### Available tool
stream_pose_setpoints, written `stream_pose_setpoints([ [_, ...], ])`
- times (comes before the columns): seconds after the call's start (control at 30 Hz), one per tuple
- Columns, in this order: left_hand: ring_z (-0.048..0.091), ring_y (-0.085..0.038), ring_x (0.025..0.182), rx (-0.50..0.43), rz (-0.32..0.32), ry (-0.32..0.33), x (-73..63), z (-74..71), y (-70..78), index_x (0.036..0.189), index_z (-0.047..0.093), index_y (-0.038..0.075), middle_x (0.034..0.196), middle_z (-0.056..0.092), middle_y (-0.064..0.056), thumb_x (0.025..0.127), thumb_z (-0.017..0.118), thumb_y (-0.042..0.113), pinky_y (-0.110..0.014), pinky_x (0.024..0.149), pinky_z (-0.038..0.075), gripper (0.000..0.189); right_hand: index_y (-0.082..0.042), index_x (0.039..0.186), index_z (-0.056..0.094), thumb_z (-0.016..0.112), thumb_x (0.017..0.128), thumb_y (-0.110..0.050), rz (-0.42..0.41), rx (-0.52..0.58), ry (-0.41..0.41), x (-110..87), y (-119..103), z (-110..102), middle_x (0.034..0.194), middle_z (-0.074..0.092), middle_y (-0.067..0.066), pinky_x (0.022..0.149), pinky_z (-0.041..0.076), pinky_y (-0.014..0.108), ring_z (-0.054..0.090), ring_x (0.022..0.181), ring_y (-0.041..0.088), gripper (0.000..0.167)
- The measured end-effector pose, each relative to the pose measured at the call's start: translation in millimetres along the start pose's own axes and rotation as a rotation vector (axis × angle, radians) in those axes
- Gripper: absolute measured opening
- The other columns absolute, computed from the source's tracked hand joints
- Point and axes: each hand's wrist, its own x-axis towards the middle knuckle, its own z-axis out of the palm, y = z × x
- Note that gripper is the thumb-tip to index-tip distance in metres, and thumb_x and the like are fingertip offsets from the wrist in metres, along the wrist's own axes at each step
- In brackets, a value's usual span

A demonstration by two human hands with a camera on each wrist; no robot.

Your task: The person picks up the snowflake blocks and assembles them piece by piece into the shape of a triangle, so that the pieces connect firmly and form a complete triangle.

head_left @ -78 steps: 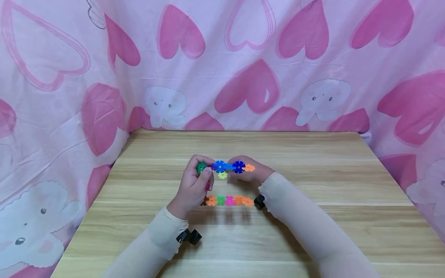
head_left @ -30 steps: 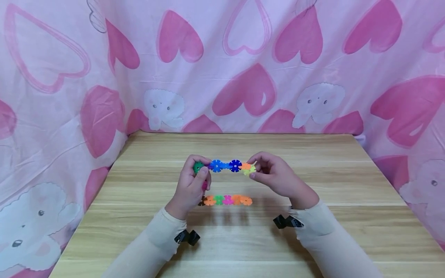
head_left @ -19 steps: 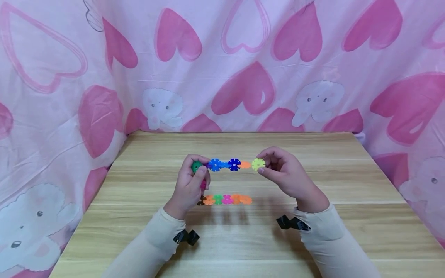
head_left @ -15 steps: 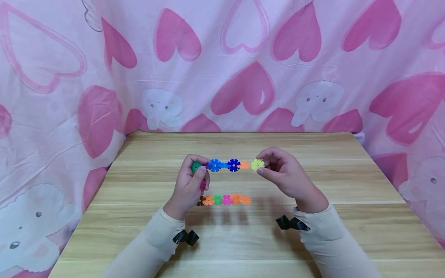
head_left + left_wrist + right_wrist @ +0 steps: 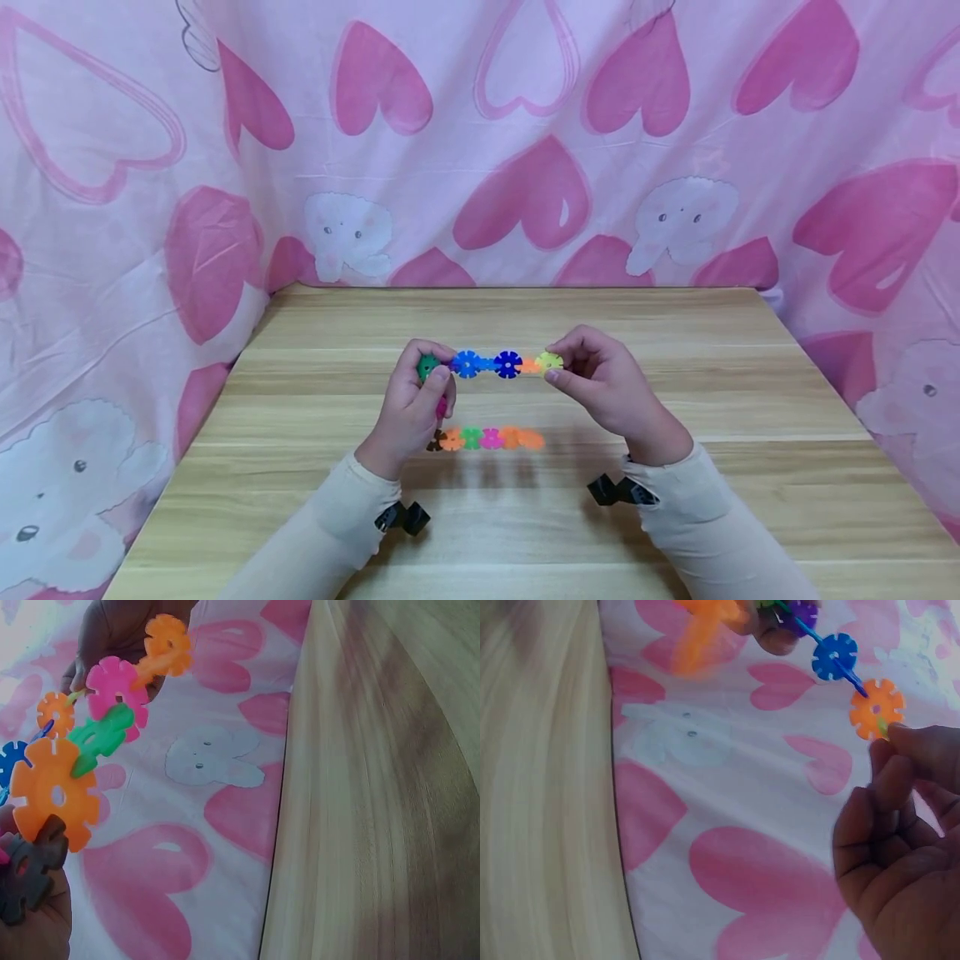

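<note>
My left hand (image 5: 408,404) grips a chain of interlocking snowflake discs by its left end, thumb against a dark green disc (image 5: 428,367). The upper row runs right through purple, a blue disc (image 5: 467,364), light blue and a dark blue disc (image 5: 508,365) to an orange disc (image 5: 528,366). A lower row, joined on by the left hand, has a brown disc (image 5: 30,874), a green disc (image 5: 101,739), a pink disc (image 5: 118,688) and several orange ones. Thumb and fingertips of my right hand (image 5: 615,392) pinch a yellow-green disc (image 5: 551,363), its edge at the orange disc's rim.
A wood-grain table (image 5: 525,533) lies under both hands, and the lower row's shadow falls on it. Pink heart-printed cloth (image 5: 420,208) hangs behind and at both sides. Black wrist cameras (image 5: 402,517) are strapped over the sleeves.
The right hand has come from behind the chain to its right end with the yellow-green disc. A small gap to the orange disc has closed. The left hand keeps its hold.
</note>
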Motion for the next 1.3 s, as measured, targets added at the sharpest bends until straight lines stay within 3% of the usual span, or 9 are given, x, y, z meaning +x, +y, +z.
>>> stream_pose_setpoints([
  [0.2,0.047,-0.020,0.055,0.011,-0.034,0.018,0.2,1.9,-1.9,0.120,0.043,-0.007,0.072,0.045,-0.012,0.112,0.041,0.004,-0.028,0.044,0.042,0.014,0.003,0.116,0.067,0.071,0.093,0.010,-0.005,-0.032,0.041,0.6,1.0,1.3,0.087,0.064,0.003,0.060,0.052,0.023,0.057,0.073,0.014,0.025],
  [0.33,0.048,-0.019,0.055,0.029,-0.044,0.064,0.3,0.6,0.2,0.122,0.042,-0.007,0.070,0.047,-0.014,0.113,0.040,0.005,-0.027,0.042,0.042,0.016,-0.002,0.131,0.064,0.074,0.094,0.004,0.043,-0.071,0.015,2.5,3.0,-0.9,0.093,0.065,0.012,0.066,0.055,0.024,0.060,0.079,0.018,0.038],
  [0.43,0.049,-0.019,0.054,0.039,-0.063,0.138,1.1,-1.3,3.9,0.124,0.043,-0.005,0.070,0.050,-0.013,0.114,0.040,0.011,-0.027,0.042,0.043,0.019,-0.006,0.142,0.057,0.074,0.095,-0.001,0.102,-0.075,-0.057,3.4,4.8,-4.1,0.107,0.069,0.018,0.076,0.059,0.026,0.066,0.091,0.023,0.050],
  [0.53,0.050,-0.018,0.055,0.024,-0.079,0.229,1.9,-2.9,6.9,0.124,0.044,0.000,0.071,0.052,-0.010,0.115,0.041,0.019,-0.025,0.044,0.045,0.021,-0.011,0.148,0.051,0.077,0.095,-0.005,0.193,-0.058,-0.180,2.9,5.5,-5.8,0.119,0.069,0.018,0.085,0.060,0.029,0.068,0.102,0.028,0.059],
  [0.63,0.052,-0.016,0.057,-0.004,-0.066,0.286,2.1,-3.6,7.9,0.124,0.044,0.005,0.072,0.053,-0.009,0.115,0.042,0.021,-0.022,0.047,0.047,0.018,-0.014,0.148,0.050,0.080,0.093,-0.008,0.260,-0.052,-0.295,1.9,6.1,-3.4,0.118,0.068,0.015,0.088,0.061,0.032,0.070,0.104,0.029,0.063],
  [0.7,0.053,-0.015,0.058,-0.026,-0.042,0.294,1.9,-3.3,7.8,0.123,0.043,0.006,0.073,0.054,-0.009,0.115,0.042,0.019,-0.022,0.048,0.048,0.015,-0.014,0.146,0.052,0.081,0.092,-0.010,0.275,-0.049,-0.313,1.9,6.3,0.4,0.115,0.068,0.013,0.086,0.062,0.032,0.071,0.101,0.028,0.062],
  [0.9,0.060,-0.013,0.068,-0.050,-0.003,0.244,-0.3,1.3,6.9,0.127,0.041,0.005,0.087,0.057,-0.009,0.115,0.039,0.017,-0.020,0.057,0.054,0.016,-0.005,0.135,0.059,0.075,0.096,-0.005,0.226,-0.016,-0.158,3.4,7.6,9.5,0.106,0.070,0.014,0.079,0.062,0.030,0.069,0.092,0.027,0.042],
  [1.1,0.063,-0.014,0.073,-0.059,0.002,0.200,-2.1,6.4,5.4,0.128,0.037,0.001,0.093,0.055,-0.012,0.116,0.035,0.016,-0.023,0.062,0.057,0.020,0.000,0.125,0.064,0.071,0.098,-0.002,0.208,0.025,-0.085,3.7,7.0,12.1,0.115,0.070,0.017,0.084,0.062,0.029,0.070,0.097,0.023,0.028],
  [1.3,0.065,-0.014,0.076,-0.064,0.002,0.183,-3.0,9.9,2.5,0.128,0.041,0.007,0.092,0.059,-0.009,0.115,0.039,0.013,-0.024,0.066,0.059,0.014,0.001,0.132,0.059,0.069,0.098,0.001,0.173,0.077,-0.043,2.5,7.1,15.1,0.127,0.070,0.021,0.088,0.061,0.028,0.072,0.104,0.020,0.036],
])
